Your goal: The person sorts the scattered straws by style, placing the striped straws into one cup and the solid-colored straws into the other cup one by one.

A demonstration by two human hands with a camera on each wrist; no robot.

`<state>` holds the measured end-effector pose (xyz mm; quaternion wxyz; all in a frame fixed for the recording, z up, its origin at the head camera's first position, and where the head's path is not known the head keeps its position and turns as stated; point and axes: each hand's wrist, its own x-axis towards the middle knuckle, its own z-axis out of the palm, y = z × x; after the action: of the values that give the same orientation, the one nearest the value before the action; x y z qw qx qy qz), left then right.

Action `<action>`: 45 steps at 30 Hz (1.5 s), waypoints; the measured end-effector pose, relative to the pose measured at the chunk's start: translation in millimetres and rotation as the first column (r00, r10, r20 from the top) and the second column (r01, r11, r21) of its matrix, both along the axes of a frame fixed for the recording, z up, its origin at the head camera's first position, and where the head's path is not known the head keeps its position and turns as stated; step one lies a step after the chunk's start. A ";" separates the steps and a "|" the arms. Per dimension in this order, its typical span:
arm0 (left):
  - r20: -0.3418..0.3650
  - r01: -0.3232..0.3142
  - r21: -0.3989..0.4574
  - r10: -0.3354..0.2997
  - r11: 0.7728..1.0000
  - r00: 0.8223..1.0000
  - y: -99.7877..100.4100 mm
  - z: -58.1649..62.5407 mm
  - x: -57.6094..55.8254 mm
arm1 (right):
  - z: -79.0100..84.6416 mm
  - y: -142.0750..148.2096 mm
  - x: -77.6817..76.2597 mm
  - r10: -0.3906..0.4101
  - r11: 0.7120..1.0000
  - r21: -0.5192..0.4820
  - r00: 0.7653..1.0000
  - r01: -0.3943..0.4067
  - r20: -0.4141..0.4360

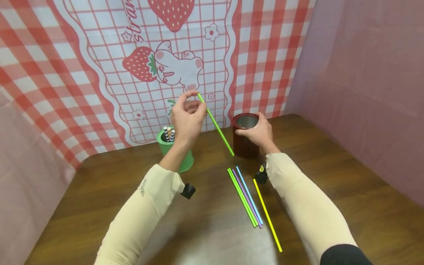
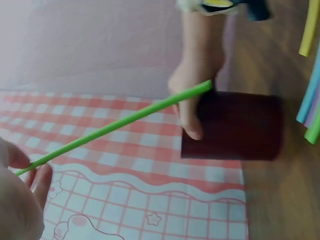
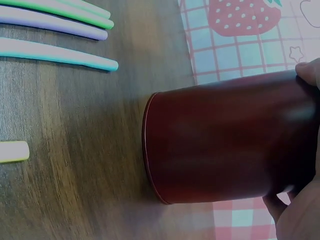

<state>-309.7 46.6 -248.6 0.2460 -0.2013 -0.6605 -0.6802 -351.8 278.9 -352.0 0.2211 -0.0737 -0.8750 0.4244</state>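
My left hand (image 1: 189, 117) pinches a green straw (image 1: 216, 127) near its upper end, so the straw slants down to the right. Its lower tip overlaps the left side of a dark red can (image 1: 244, 141) in the head view. That can is open at the top, with a silvery inside. Around its upper part my right hand (image 1: 260, 130) is curled, thumb on the near side. In the left wrist view the green straw (image 2: 125, 121) reaches across toward the can (image 2: 240, 125). The right wrist view shows the can's smooth wall (image 3: 225, 142) from close by.
Green, purple and blue straws (image 1: 245, 198) lie side by side on the wooden table (image 1: 116, 206). A yellow straw (image 1: 268, 217) lies apart to their right. Behind the left forearm stands a green can (image 1: 185, 162) holding several striped sticks (image 1: 169, 134). A strawberry-print cloth (image 1: 165, 22) hangs behind.
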 end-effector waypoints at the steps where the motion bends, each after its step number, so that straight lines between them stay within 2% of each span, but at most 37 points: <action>1: -0.017 -0.019 0.035 0.020 0.999 1.000 4.5 2.5 -3.1 | -1.3 0.3 0.1 -0.003 1.000 -0.002 1.000 0.003 -0.001; 7: -0.030 -0.110 0.202 0.118 0.973 0.993 29.4 6.2 -20.8 | -5.5 2.2 0.3 -0.010 1.000 -0.021 1.000 0.010 -0.009; 11: -0.041 -0.153 0.244 0.168 0.958 0.985 39.4 2.4 -29.5 | -4.2 0.6 0.5 0.001 1.000 -0.032 1.000 -0.001 -0.014; 15: -0.042 -0.180 0.233 0.195 0.956 0.980 44.8 -2.8 -35.9 | -2.2 -1.6 -0.7 0.002 1.000 -0.030 1.000 -0.003 -0.026; 21: -0.047 -0.175 0.207 0.189 0.962 0.981 53.8 -16.2 -43.6 | -0.8 -5.1 -1.3 0.011 0.999 -0.034 0.999 -0.012 -0.038; 24: -0.026 -0.189 0.181 0.197 0.965 0.980 59.3 -23.7 -45.6 | -1.6 -6.6 -1.2 0.015 0.999 -0.032 0.999 -0.016 -0.035; 34: -0.017 -0.208 0.116 0.211 0.971 0.977 77.2 -40.8 -52.1 | -1.8 -6.9 -1.9 0.006 1.000 -0.021 0.999 -0.007 -0.042; 45: -0.006 -0.223 0.045 0.224 0.974 0.975 96.4 -64.9 -56.2 | -3.9 -1.5 -1.3 -0.015 1.000 -0.016 0.998 0.014 -0.056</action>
<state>-365.9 143.0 -313.5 0.3289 -0.1240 -0.6625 -0.6615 -353.1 277.3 -355.9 0.2480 -0.0701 -0.8645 0.4316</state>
